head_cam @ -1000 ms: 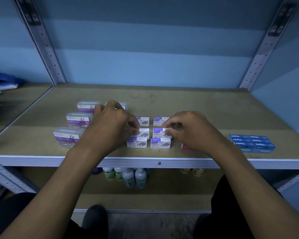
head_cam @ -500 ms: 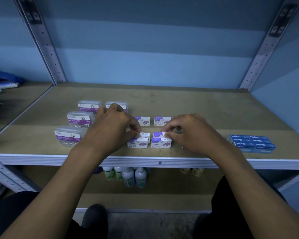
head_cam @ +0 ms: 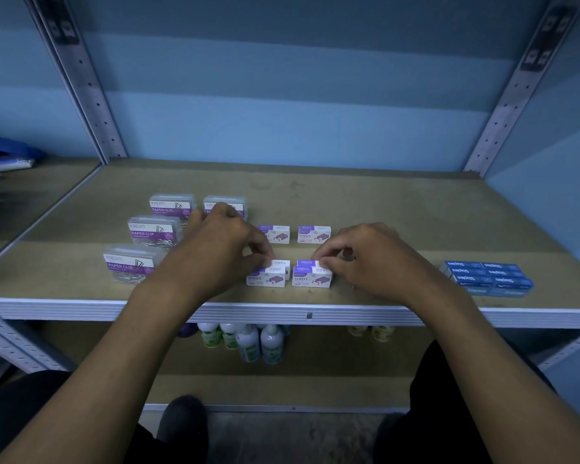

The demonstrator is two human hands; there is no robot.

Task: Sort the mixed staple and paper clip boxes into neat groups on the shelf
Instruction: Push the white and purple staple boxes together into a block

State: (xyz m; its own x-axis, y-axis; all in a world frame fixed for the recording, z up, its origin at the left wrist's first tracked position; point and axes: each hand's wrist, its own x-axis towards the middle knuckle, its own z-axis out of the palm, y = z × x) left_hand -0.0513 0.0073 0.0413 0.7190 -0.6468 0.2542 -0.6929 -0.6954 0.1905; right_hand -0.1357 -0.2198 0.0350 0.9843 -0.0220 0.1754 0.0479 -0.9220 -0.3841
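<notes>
Below the shelf's front edge (head_cam: 315,313), white bottles (head_cam: 248,343) are seen on a lower level.

Near the front edge, at its middle, 2 white and purple staple boxes stand side by side: the front left staple box (head_cam: 265,277) and the front right staple box (head_cam: 312,277). Just behind each, and touching it, another box of the same kind is set. The box behind the left one (head_cam: 281,263) is pinched by the thumb and curled fingers of the left hand (head_cam: 215,252). The box behind the right one (head_cam: 307,262) is pinched at its right end by the thumb and curled fingers of the right hand (head_cam: 369,259). A small red object (head_cam: 354,287) is glimpsed under the right hand; what it is cannot be told.

Toward the front right corner, a tight block of blue staple boxes (head_cam: 488,277) lies flat, well apart from the white ones.

Toward the left edge, 3 clear paper clip boxes are lined up from front to back: the nearest paper clip box (head_cam: 131,262), the middle paper clip box (head_cam: 154,231) and the far paper clip box (head_cam: 171,205). A 4th paper clip box (head_cam: 226,204) is placed beside the far one, partly hidden by the left hand.

Farther back at the middle, 2 more staple boxes are set side by side: the rear left staple box (head_cam: 277,233) and the rear right staple box (head_cam: 314,234), apart from the front pairs.
</notes>
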